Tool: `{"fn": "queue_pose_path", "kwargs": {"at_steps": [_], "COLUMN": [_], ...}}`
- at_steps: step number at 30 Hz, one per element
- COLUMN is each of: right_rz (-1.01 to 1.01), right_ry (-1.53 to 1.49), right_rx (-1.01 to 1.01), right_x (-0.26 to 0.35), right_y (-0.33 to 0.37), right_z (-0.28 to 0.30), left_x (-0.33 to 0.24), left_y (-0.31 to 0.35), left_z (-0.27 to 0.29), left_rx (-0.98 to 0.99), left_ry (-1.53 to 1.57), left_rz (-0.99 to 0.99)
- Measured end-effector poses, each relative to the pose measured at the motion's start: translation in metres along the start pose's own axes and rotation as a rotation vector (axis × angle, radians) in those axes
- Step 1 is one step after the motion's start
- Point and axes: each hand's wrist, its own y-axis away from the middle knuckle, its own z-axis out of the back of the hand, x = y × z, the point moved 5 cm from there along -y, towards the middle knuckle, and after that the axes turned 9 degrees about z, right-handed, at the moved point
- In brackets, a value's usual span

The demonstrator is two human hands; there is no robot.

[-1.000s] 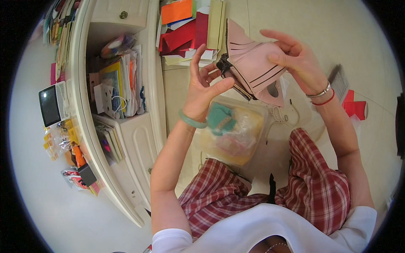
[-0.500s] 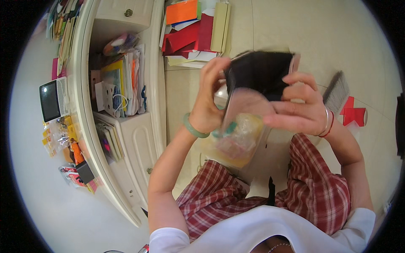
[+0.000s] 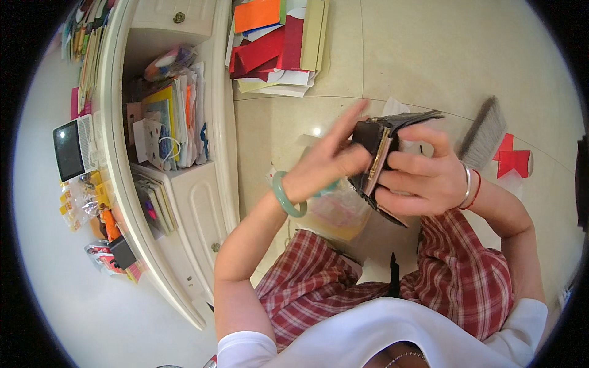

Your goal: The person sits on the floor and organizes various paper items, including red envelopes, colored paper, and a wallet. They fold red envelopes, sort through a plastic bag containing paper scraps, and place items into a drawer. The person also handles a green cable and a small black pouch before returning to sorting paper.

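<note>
The black folding case of leather-like material (image 3: 368, 134) is held in mid-air above the pale tiled floor (image 3: 417, 49), in front of the person's knees, with its panels fanned apart and a narrow gold-toned metal strip (image 3: 381, 161) exposed along its middle. The right hand (image 3: 432, 175) supports the case from its right side: the fingers are slightly spread, bent inward and closed on the panels near the strip. The left hand (image 3: 324, 167) is at the opposite side, index finger extended, thumb at the case's near left edge; motion blur and overlap prevent telling whether its remaining fingers grip. Handling estimate: light enough for one hand; outer panels flexible and prone to flopping open; section along the metal strip stiffer. Grip surface appears fairly smooth but not slick; breakage unlikely. Recommended hold: one hand across the stiff middle section, the other pinching a panel edge, clear of the strip. Below the case, the translucent yellowish plastic tub (image 3: 337, 230) is partly hidden by the hands.
</note>
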Motion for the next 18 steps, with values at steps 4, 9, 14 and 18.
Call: {"fn": "queue_pose_path", "kwargs": {"at_steps": [4,9,14,18], "right_rz": [-0.085,-0.224,-0.317,-0.266], "right_ry": [0.037,0.006,0.022,0.085], "right_rx": [0.083,0.162,0.122,0.149], "right_x": [-0.007,-0.022,-0.030,-0.031], "right_y": [0.002,0.017,0.031,0.017], "right_z": [0.000,0.012,0.012,0.002], "left_x": [-0.017,-0.007,-0.013,-0.026], "left_y": [0.006,0.015,0.013,0.012], "left_z": [-0.018,0.004,0.006,-0.003], "left_rx": [-0.026,-0.029,0.006,-0.090], "left_ry": [-0.047,0.308,0.325,-0.032], "left_rz": [0.057,-0.045,-0.071,-0.115]}}
